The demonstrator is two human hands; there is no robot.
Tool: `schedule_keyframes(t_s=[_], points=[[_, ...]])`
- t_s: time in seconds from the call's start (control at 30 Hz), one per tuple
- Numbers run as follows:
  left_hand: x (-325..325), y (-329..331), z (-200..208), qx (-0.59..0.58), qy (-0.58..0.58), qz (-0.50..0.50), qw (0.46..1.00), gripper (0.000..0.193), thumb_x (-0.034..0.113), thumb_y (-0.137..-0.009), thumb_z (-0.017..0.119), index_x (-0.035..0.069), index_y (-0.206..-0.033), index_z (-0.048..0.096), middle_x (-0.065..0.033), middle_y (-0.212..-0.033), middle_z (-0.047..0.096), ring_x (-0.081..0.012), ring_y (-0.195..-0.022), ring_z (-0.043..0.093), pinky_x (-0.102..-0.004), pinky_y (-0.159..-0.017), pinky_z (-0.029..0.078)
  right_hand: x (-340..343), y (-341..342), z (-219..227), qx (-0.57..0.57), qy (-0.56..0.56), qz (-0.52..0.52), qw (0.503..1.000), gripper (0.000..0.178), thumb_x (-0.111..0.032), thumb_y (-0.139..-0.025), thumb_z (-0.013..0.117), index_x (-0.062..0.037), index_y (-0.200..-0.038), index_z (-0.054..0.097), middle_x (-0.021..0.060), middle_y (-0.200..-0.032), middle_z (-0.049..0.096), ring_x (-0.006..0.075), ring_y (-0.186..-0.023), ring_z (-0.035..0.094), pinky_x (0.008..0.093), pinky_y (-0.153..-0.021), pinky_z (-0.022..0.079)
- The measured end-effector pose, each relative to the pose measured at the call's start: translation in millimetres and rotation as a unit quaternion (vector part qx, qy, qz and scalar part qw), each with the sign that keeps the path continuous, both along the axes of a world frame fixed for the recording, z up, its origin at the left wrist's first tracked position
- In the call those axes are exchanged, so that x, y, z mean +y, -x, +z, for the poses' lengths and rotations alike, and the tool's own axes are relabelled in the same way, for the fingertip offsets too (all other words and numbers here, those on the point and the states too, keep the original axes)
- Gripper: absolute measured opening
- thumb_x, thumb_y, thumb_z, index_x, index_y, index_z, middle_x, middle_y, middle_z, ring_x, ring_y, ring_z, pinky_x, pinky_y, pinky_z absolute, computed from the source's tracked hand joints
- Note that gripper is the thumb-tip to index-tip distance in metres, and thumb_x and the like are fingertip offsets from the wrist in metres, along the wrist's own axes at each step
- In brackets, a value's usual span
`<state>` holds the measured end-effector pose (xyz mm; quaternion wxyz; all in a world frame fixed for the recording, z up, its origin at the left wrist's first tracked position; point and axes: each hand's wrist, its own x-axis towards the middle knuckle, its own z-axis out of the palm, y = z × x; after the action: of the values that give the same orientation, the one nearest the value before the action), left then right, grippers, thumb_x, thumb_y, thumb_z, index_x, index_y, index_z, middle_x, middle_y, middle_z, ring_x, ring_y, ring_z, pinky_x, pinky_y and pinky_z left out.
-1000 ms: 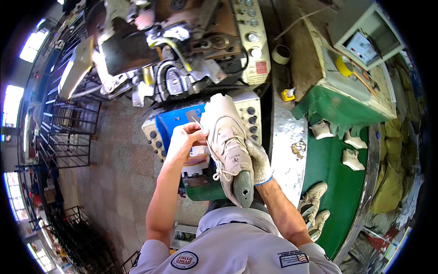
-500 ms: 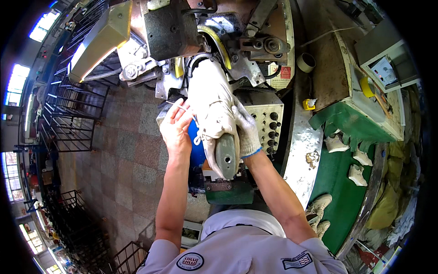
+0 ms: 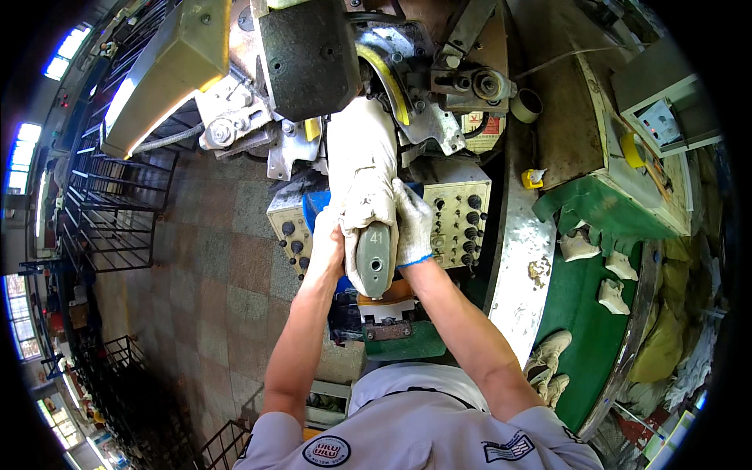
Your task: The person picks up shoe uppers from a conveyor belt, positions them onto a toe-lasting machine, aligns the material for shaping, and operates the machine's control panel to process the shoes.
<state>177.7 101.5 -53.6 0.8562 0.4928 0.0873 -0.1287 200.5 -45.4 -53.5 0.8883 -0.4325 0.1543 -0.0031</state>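
A cream shoe upper (image 3: 362, 168) is stretched over a grey-green last (image 3: 375, 254), whose flat end with a round hole faces me. Its far end sits under the dark metal block (image 3: 309, 63) of a machine, between yellow-edged jaws. My bare left hand (image 3: 327, 239) presses against the upper's left side, fingers mostly hidden behind it. On the opposite side my right hand (image 3: 413, 223), in a white knitted glove with a blue cuff edge, is wrapped round the upper. Both hands grip the shoe between them.
Control panels with black knobs (image 3: 470, 223) flank the shoe. To the right stand a metal ledge (image 3: 521, 262), a tape roll (image 3: 526, 106) and several cream shoes (image 3: 613, 296) on a green surface. Black racks (image 3: 117, 207) line the left side.
My left hand has moved from holding a thin lace beside the shoe to gripping its side. The shoe has straightened, and its far end now lies under the dark block.
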Motion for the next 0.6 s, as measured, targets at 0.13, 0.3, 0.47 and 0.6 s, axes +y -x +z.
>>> schedule_keyframes(t_s=[0.13, 0.3, 0.47, 0.6], points=[[2, -6, 2, -0.010, -0.032, -0.004, 0.999, 0.101, 0.072, -0.079, 0.074, -0.004, -0.143, 0.052, -0.0096, -0.131, 0.065, -0.0193, -0.115, 0.065, -0.0360, -0.100, 0.053, 4, 0, -3, 0.034, -0.063, -0.002, 0.997, 0.037, -0.026, -0.100, 0.069, 0.0055, -0.119, 0.071, 0.0082, -0.108, 0.072, 0.0139, -0.092, 0.065, 0.0289, -0.083, 0.053], [-6, -3, -8, -0.056, -0.007, 0.010, 0.998, 0.108, 0.076, -0.075, 0.074, -0.005, -0.141, 0.052, -0.0100, -0.130, 0.065, -0.0185, -0.114, 0.066, -0.0361, -0.099, 0.054, -2, -5, -11, 0.046, -0.021, 0.020, 0.999, 0.037, -0.030, -0.101, 0.068, 0.0046, -0.112, 0.072, 0.0071, -0.103, 0.073, 0.0124, -0.088, 0.064, 0.0277, -0.079, 0.053], [-16, -5, -22, -0.090, -0.002, 0.037, 0.995, 0.078, 0.059, -0.092, 0.070, -0.005, -0.135, 0.058, -0.0100, -0.119, 0.070, -0.0184, -0.106, 0.069, -0.0349, -0.096, 0.056, -12, -5, -10, 0.078, 0.058, 0.061, 0.993, 0.036, -0.033, -0.101, 0.067, 0.0020, -0.102, 0.074, 0.0043, -0.095, 0.072, 0.0101, -0.082, 0.060, 0.0287, -0.074, 0.051], [-29, -8, -27, -0.073, 0.099, 0.064, 0.990, 0.046, 0.032, -0.105, 0.054, -0.004, -0.132, 0.060, -0.0109, -0.118, 0.071, -0.0198, -0.103, 0.071, -0.0337, -0.092, 0.058, -18, -13, -13, 0.021, 0.165, 0.060, 0.984, 0.039, -0.035, -0.102, 0.065, 0.0031, -0.098, 0.074, 0.0035, -0.090, 0.072, 0.0104, -0.080, 0.059, 0.0294, -0.072, 0.050]])
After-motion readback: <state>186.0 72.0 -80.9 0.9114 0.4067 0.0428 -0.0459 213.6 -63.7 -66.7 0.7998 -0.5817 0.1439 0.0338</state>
